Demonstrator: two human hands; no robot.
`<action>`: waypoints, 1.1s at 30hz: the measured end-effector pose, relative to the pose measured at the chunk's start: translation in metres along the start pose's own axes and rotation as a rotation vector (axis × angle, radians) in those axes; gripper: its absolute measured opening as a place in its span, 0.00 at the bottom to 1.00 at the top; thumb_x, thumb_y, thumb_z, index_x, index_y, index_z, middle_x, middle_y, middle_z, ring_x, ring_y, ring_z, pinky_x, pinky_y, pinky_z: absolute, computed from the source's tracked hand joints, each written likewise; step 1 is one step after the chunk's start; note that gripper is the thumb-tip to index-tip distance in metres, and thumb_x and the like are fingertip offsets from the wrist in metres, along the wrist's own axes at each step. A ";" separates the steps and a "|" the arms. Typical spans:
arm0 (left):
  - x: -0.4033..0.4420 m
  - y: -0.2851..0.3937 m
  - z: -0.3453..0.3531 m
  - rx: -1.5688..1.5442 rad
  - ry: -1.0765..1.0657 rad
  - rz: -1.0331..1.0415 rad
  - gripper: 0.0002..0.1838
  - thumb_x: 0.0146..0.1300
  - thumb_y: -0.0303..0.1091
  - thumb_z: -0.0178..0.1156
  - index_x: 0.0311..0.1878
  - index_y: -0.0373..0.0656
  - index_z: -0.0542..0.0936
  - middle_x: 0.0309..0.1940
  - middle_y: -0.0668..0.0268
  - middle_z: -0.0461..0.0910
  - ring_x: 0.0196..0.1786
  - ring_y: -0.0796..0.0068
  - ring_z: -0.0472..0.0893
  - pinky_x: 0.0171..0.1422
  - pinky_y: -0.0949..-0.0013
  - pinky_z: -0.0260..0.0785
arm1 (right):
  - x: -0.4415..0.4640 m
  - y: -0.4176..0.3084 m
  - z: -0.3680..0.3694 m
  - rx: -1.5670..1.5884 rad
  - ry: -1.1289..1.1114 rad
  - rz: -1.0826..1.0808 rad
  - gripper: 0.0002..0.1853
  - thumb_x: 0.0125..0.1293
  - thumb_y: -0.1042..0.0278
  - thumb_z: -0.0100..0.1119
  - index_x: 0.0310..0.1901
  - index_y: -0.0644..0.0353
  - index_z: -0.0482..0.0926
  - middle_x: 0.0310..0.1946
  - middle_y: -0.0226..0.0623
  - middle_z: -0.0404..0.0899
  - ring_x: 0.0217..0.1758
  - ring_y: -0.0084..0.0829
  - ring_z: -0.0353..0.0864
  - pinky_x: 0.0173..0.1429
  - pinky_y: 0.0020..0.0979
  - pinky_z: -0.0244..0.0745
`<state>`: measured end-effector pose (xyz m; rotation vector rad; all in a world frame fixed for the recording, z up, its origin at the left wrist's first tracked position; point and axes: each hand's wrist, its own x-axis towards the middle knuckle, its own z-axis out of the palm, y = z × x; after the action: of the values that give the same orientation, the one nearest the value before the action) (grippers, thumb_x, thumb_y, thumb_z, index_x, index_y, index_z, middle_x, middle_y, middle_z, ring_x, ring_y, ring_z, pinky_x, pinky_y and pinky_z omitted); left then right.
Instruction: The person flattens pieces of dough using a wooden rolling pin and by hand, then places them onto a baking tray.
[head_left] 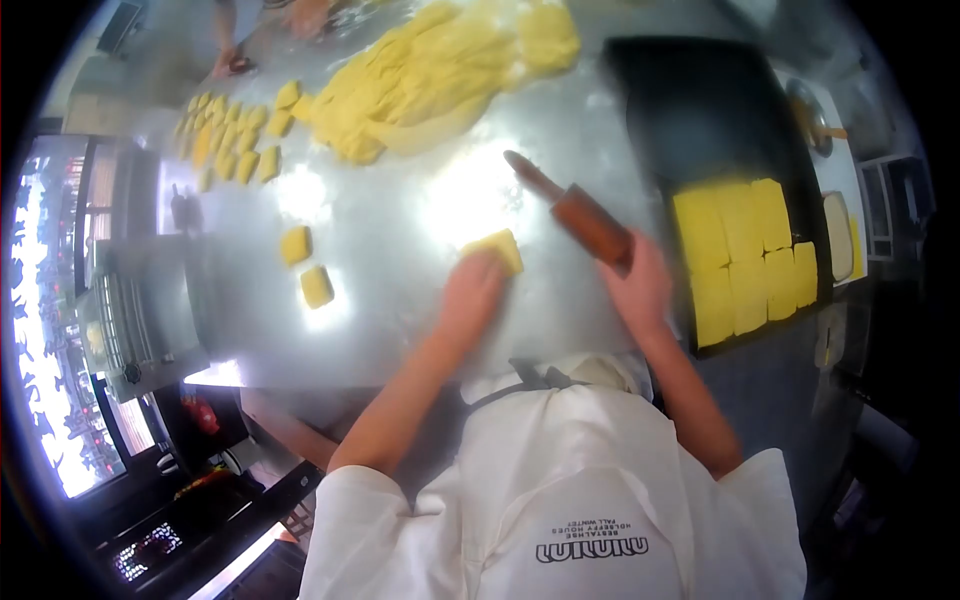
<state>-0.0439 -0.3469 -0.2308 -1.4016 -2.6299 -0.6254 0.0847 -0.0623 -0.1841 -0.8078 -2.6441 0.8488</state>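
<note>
A wooden rolling pin [590, 226] is in my right hand [640, 288], which is wrapped round its near end; the pin slants away to the upper left. My left hand [477, 285] is closed with its fingers on the near edge of a small yellow piece of dough [506, 248] that lies on the metal table [390, 270]. How far the fingers reach under the dough is hidden. Two more dough pieces, one [296, 245] just behind the other [317, 287], lie to the left.
A large mass of yellow dough [420, 80] spreads across the far side, with several cut pieces [228, 130] left of it. On the right, a black tray [690, 110] carries flat yellow dough sheets [735, 255]. Another person's hands [305, 17] show at the far edge.
</note>
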 end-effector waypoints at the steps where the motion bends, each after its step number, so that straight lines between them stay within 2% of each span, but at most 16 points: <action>1: 0.007 0.010 -0.014 -0.013 0.002 -0.049 0.34 0.52 0.33 0.79 0.64 0.41 0.78 0.64 0.52 0.79 0.68 0.46 0.77 0.70 0.48 0.70 | 0.002 0.001 -0.002 -0.004 -0.021 0.001 0.35 0.58 0.57 0.80 0.66 0.55 0.77 0.58 0.45 0.84 0.62 0.51 0.83 0.63 0.50 0.78; 3: 0.016 0.032 -0.048 -0.052 -0.015 -0.147 0.44 0.49 0.37 0.82 0.70 0.41 0.76 0.68 0.51 0.76 0.72 0.45 0.74 0.74 0.46 0.67 | 0.000 0.002 -0.003 -0.021 -0.037 0.006 0.35 0.58 0.56 0.81 0.66 0.55 0.77 0.59 0.45 0.84 0.62 0.51 0.83 0.63 0.49 0.78; 4: 0.025 0.032 -0.061 -0.045 -0.031 -0.193 0.56 0.42 0.44 0.85 0.77 0.42 0.71 0.71 0.50 0.73 0.75 0.45 0.70 0.77 0.45 0.63 | -0.002 0.002 -0.002 -0.030 -0.053 0.005 0.36 0.58 0.56 0.81 0.67 0.56 0.77 0.59 0.45 0.84 0.62 0.51 0.83 0.63 0.49 0.78; 7: 0.040 0.006 -0.058 -0.213 -0.078 -0.203 0.58 0.41 0.45 0.86 0.78 0.44 0.70 0.72 0.51 0.72 0.76 0.45 0.69 0.76 0.46 0.63 | 0.003 -0.001 0.000 -0.066 -0.072 -0.014 0.36 0.59 0.53 0.80 0.67 0.54 0.77 0.58 0.46 0.85 0.62 0.51 0.83 0.63 0.48 0.79; 11: 0.050 -0.007 -0.051 -0.285 -0.258 -0.189 0.50 0.43 0.45 0.86 0.73 0.50 0.76 0.67 0.56 0.75 0.68 0.46 0.72 0.73 0.48 0.64 | 0.018 -0.013 -0.008 -0.056 -0.194 0.021 0.38 0.62 0.48 0.78 0.69 0.53 0.75 0.58 0.50 0.86 0.59 0.55 0.85 0.62 0.49 0.79; 14: 0.041 -0.002 -0.044 -0.263 -0.249 -0.189 0.45 0.46 0.46 0.85 0.70 0.51 0.79 0.64 0.58 0.76 0.64 0.48 0.74 0.71 0.48 0.65 | 0.029 -0.018 -0.015 -0.017 -0.318 0.077 0.41 0.64 0.46 0.76 0.74 0.53 0.70 0.58 0.54 0.85 0.58 0.59 0.85 0.61 0.50 0.80; 17: 0.032 0.009 -0.057 -0.230 -0.423 -0.234 0.48 0.50 0.46 0.83 0.75 0.48 0.74 0.69 0.54 0.74 0.71 0.44 0.71 0.77 0.46 0.62 | 0.037 -0.021 -0.021 0.005 -0.366 0.072 0.44 0.66 0.47 0.74 0.78 0.53 0.65 0.59 0.57 0.84 0.59 0.61 0.85 0.61 0.51 0.80; 20: 0.041 0.030 -0.069 -0.247 -0.146 -0.185 0.53 0.55 0.48 0.80 0.81 0.40 0.65 0.75 0.49 0.69 0.79 0.41 0.65 0.83 0.42 0.55 | 0.039 -0.025 -0.016 -0.040 -0.355 0.004 0.43 0.68 0.48 0.73 0.79 0.54 0.63 0.59 0.58 0.84 0.60 0.62 0.84 0.60 0.51 0.80; 23: 0.069 0.059 -0.065 -0.131 -0.052 -0.256 0.56 0.60 0.50 0.77 0.83 0.33 0.58 0.80 0.45 0.63 0.84 0.39 0.59 0.87 0.40 0.50 | 0.041 -0.036 -0.005 -0.008 -0.298 -0.036 0.43 0.69 0.49 0.72 0.78 0.56 0.64 0.58 0.57 0.85 0.58 0.61 0.85 0.59 0.50 0.80; 24: 0.067 0.061 -0.053 -0.033 -0.073 -0.249 0.54 0.64 0.58 0.72 0.82 0.32 0.60 0.81 0.44 0.63 0.83 0.40 0.61 0.85 0.39 0.52 | 0.040 -0.036 0.000 -0.001 -0.284 -0.049 0.43 0.68 0.49 0.73 0.78 0.56 0.64 0.57 0.56 0.86 0.57 0.61 0.85 0.58 0.50 0.81; 27: 0.052 0.053 -0.019 -0.013 -0.157 -0.258 0.54 0.67 0.65 0.66 0.81 0.31 0.61 0.81 0.44 0.63 0.83 0.40 0.61 0.85 0.38 0.53 | 0.037 -0.028 0.013 -0.043 -0.219 -0.168 0.42 0.67 0.49 0.74 0.77 0.56 0.65 0.55 0.54 0.87 0.54 0.60 0.87 0.56 0.50 0.81; 30: 0.048 0.055 -0.014 0.000 -0.086 -0.276 0.56 0.66 0.70 0.62 0.81 0.30 0.61 0.81 0.44 0.62 0.83 0.41 0.61 0.85 0.39 0.54 | 0.028 -0.017 0.016 -0.058 -0.162 -0.241 0.42 0.67 0.47 0.74 0.77 0.53 0.66 0.54 0.53 0.87 0.52 0.59 0.88 0.55 0.50 0.82; 31: 0.050 0.052 -0.014 -0.023 -0.075 -0.282 0.54 0.68 0.66 0.63 0.81 0.31 0.61 0.81 0.44 0.63 0.83 0.42 0.61 0.85 0.40 0.54 | 0.036 -0.022 0.020 -0.042 -0.131 -0.270 0.43 0.66 0.46 0.74 0.77 0.52 0.66 0.53 0.53 0.88 0.51 0.58 0.88 0.55 0.50 0.82; 33: 0.046 0.052 -0.015 -0.079 -0.070 -0.279 0.49 0.72 0.59 0.64 0.82 0.33 0.61 0.81 0.45 0.63 0.84 0.43 0.61 0.86 0.42 0.53 | 0.043 -0.033 0.020 -0.029 -0.201 -0.145 0.42 0.66 0.45 0.74 0.77 0.50 0.67 0.53 0.52 0.88 0.51 0.57 0.88 0.54 0.49 0.82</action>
<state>-0.0296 -0.2917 -0.1881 -1.1000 -2.9154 -0.7276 0.0278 -0.0690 -0.1776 -0.5544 -2.8538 0.8975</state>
